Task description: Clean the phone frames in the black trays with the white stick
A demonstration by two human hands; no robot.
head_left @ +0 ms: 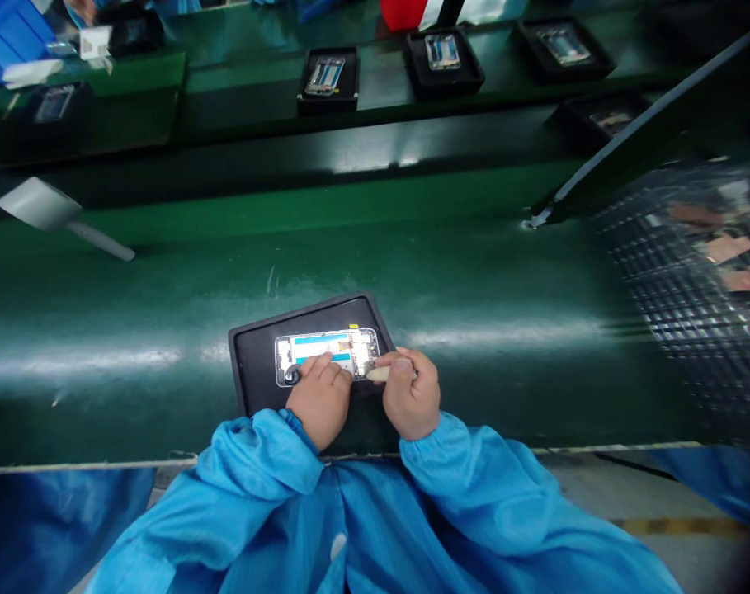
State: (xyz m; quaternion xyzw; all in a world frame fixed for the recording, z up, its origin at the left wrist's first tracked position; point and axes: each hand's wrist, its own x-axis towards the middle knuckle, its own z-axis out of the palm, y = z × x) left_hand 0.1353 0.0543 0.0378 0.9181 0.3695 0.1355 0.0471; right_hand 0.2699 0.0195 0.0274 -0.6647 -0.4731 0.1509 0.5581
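Observation:
An opened phone point(321, 345), its inside facing up with white and blue strips, lies in a black tray point(257, 388) in front of me. My left hand point(323, 400) holds the phone down at its near edge, fingers bent over it. A small round black piece point(292, 374) shows beside that hand; its kind is unclear. Pinched in my right hand point(412, 392) is a cream-coloured, pointed pry stick point(379, 374). Its tip meets the phone's right end, near the lower corner. What lies under my fingers is hidden.
Several black trays with opened phones, such as this tray point(329, 78), stand on the raised line beyond. A white roller point(65, 219) lies at left. A slanted panel edge point(628, 136) and clear plastic trays point(653, 305) with copper-coloured pieces are at right.

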